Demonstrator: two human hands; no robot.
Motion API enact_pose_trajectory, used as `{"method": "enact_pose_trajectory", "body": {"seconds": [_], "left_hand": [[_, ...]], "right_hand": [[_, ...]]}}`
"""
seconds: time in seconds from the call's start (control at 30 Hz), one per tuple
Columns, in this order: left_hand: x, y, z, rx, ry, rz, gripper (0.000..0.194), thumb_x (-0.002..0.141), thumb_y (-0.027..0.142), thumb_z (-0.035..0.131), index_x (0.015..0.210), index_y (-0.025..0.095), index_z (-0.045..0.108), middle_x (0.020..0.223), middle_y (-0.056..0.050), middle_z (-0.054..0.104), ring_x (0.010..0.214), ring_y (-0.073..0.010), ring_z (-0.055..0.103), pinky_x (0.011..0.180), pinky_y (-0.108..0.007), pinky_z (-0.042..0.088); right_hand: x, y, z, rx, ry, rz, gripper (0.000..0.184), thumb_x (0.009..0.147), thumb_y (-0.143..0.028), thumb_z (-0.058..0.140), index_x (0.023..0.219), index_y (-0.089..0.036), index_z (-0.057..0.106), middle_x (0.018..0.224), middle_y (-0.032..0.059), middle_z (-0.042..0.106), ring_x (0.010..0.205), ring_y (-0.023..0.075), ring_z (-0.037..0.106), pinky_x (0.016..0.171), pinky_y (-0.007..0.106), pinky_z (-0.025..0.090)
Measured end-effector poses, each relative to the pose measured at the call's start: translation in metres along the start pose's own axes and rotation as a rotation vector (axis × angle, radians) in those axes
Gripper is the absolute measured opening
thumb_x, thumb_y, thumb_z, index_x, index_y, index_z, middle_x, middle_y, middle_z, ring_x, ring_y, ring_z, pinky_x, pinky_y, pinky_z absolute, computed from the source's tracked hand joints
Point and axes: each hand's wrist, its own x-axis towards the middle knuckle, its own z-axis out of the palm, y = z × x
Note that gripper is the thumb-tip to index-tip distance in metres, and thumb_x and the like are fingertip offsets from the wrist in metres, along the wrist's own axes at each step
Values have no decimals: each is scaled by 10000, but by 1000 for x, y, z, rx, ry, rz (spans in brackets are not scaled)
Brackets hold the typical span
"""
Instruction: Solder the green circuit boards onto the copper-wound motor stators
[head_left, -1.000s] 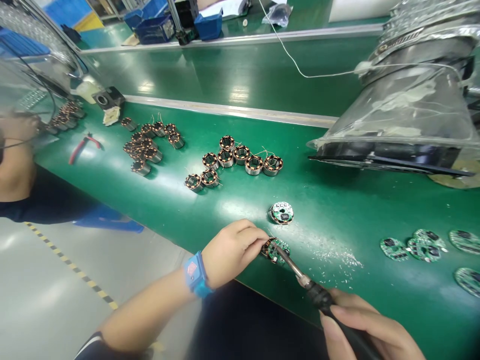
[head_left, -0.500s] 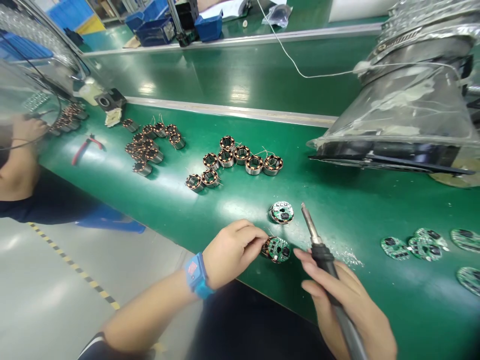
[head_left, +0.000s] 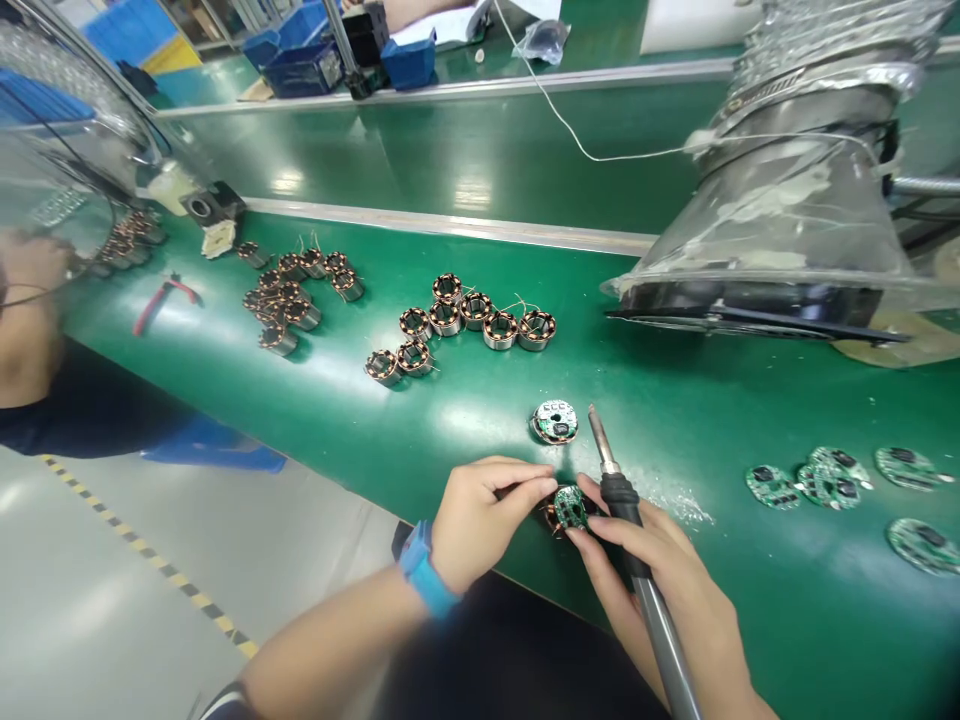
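Note:
My left hand [head_left: 480,520] pinches a small motor stator with a round green circuit board [head_left: 570,508] on top, near the front edge of the green bench [head_left: 675,400]. My right hand [head_left: 660,590] grips a soldering iron [head_left: 626,520], whose tip points up and away from the board. The fingertips of that hand also touch the board's right side. A second stator with a board [head_left: 556,422] lies just behind.
Copper-wound stators lie in two groups [head_left: 465,325] [head_left: 296,295] farther back. Several loose green boards [head_left: 825,480] lie at the right. A clear fume hood [head_left: 780,230] stands at the back right. Red pliers [head_left: 161,300] and another person's arm [head_left: 30,310] are at the left.
The soldering iron's tip lifted off the board and swung upward. My right hand then moved left until its fingers touched the board, which both hands now hold.

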Motion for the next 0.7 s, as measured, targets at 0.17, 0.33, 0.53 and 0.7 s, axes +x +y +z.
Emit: {"method": "enact_pose_trajectory", "body": {"seconds": [0.17,0.33,0.53,0.7], "left_hand": [[-2,-4,3,148,42,248,134,810,167,617,886,168,727,793,-45,735,688,-151,681,632,-242,568],[-15,-5,-14,625,-174,656,277,895,144,464,1113,157,634,950,-104,680,840,-190,645,709,-323,563],[-13,8,-14,324,-156,377,157,829,117,583,932,147,699,873,-70,687,803,-140,655,750,-240,549],[-10,9,-9,188,-105,180,82,764,91,651,780,141,714,788,-52,693,745,-139,659,701,-227,542]], "right_hand": [[-3,3,1,19,-57,22,301,797,-77,582,1040,-234,501,1163,49,588,1054,180,560,829,322,495],[-3,2,-3,14,-97,22,323,805,-77,568,1089,-212,493,1172,85,571,1052,205,543,830,360,491],[-1,2,-4,18,-67,-1,308,804,-86,572,1086,-189,505,1143,100,586,1002,194,562,803,353,500],[-2,4,-2,17,-65,-7,305,798,-85,584,1078,-181,509,1136,103,593,1000,189,563,812,350,494]]}}
